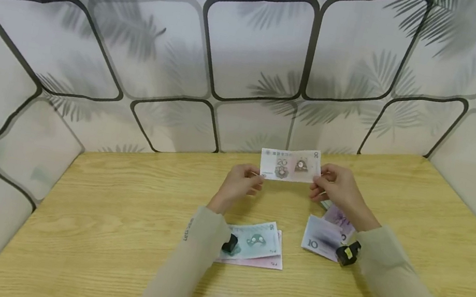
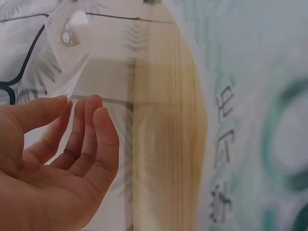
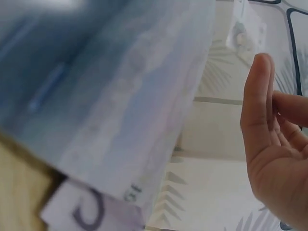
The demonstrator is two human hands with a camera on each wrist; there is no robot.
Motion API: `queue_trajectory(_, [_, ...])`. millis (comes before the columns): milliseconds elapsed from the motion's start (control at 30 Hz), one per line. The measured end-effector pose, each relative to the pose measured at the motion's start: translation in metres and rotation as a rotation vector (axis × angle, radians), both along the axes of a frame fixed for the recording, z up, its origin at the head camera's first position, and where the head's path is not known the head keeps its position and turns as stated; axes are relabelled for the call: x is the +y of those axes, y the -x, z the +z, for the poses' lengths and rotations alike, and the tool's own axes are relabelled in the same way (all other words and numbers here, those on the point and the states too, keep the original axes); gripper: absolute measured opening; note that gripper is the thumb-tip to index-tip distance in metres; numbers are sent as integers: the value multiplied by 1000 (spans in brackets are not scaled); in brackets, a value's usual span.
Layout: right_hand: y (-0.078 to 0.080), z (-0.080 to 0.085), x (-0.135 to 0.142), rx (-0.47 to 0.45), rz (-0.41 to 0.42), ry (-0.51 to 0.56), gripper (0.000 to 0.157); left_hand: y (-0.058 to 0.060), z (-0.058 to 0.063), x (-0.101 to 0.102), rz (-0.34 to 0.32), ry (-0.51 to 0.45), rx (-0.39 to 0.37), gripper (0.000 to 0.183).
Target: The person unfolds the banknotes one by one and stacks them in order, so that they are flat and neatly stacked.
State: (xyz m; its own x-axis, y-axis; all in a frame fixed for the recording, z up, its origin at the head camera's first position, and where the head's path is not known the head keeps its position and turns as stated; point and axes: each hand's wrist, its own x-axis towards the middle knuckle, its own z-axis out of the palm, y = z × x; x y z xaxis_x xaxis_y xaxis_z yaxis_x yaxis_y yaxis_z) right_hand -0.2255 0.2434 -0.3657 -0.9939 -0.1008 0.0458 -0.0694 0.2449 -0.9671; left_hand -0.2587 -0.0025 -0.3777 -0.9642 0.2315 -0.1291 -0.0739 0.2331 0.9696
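A pale brownish play banknote printed "20" (image 1: 290, 165) is held up flat between both hands near the table's far edge. My left hand (image 1: 239, 184) pinches its left end between thumb and forefinger. In the left wrist view the other fingers of that hand (image 2: 77, 144) are loosely bent, and the note (image 2: 67, 33) slants away from the thumb tip. At the opposite end, my right hand (image 1: 341, 188) pinches the lower right corner. The right wrist view shows this hand (image 3: 269, 139) from the side, with part of the note (image 3: 248, 29) beyond the fingertips.
Below the left wrist lie a green banknote (image 1: 257, 240) and a pink banknote (image 1: 268, 263) under it. Beneath the right wrist are a bluish "10" banknote (image 1: 318, 233) and a purple banknote (image 1: 337, 217). A patterned curtain (image 1: 259, 47) rises behind the wooden table (image 1: 119, 234).
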Motion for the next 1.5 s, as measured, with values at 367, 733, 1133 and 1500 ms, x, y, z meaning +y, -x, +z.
queue_trajectory(367, [-3, -1, -2, -38, 96, -26, 10, 0, -1, -10, 20, -87, 80, 19])
queue_trajectory(733, [-2, -5, -2, -23, 68, -64, 13, -9, -3, -27, -44, -113, 59, 19])
queue_trajectory(1133, [-5, -11, -2, -42, 113, 6, 6, -17, -2, -43, -45, -164, 79, 24])
queue_trajectory(1500, [-6, -4, -6, -59, 155, 20, 14, -19, 1, -58, -43, -151, 107, 23])
